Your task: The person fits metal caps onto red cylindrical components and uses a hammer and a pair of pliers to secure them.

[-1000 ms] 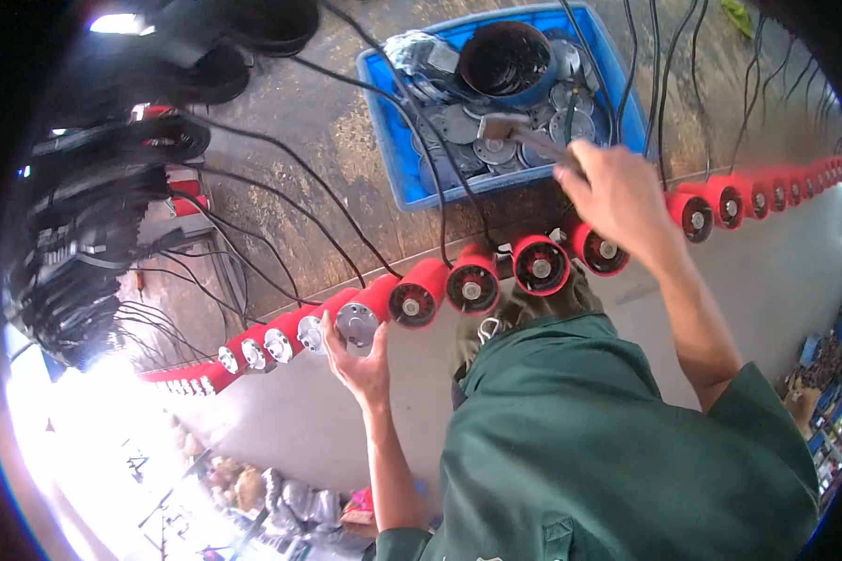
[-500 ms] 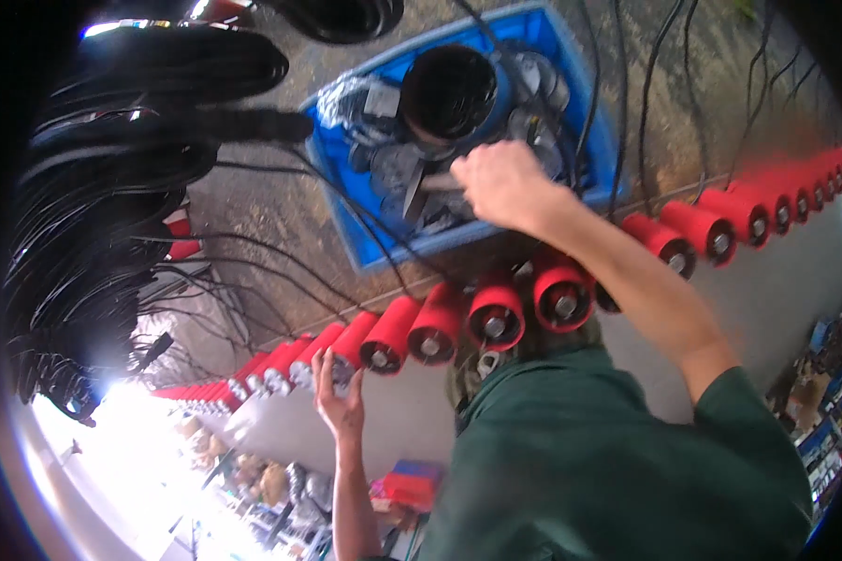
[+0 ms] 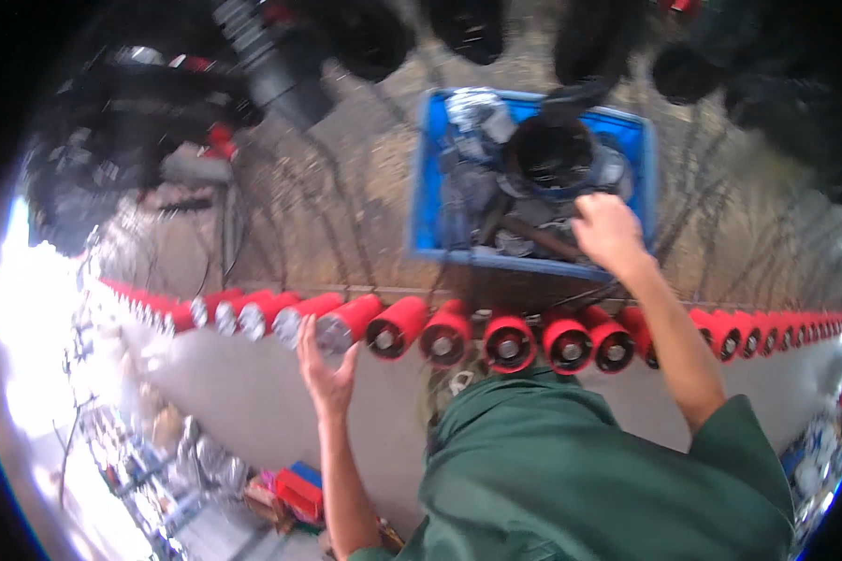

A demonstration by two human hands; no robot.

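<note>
Red cylinders [image 3: 444, 332] with silver end caps

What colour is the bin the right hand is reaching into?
Blue. The bin shows its rim clearly in the head view, with the right hand over its near edge.

Workshop, row of red motors [image 3: 444, 334], blue parts bin [image 3: 428, 168]

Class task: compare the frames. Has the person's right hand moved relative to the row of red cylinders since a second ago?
Yes. The right hand has gone from the row of red cylinders up and away into the blue crate, where it now rests among the dark parts.
</note>
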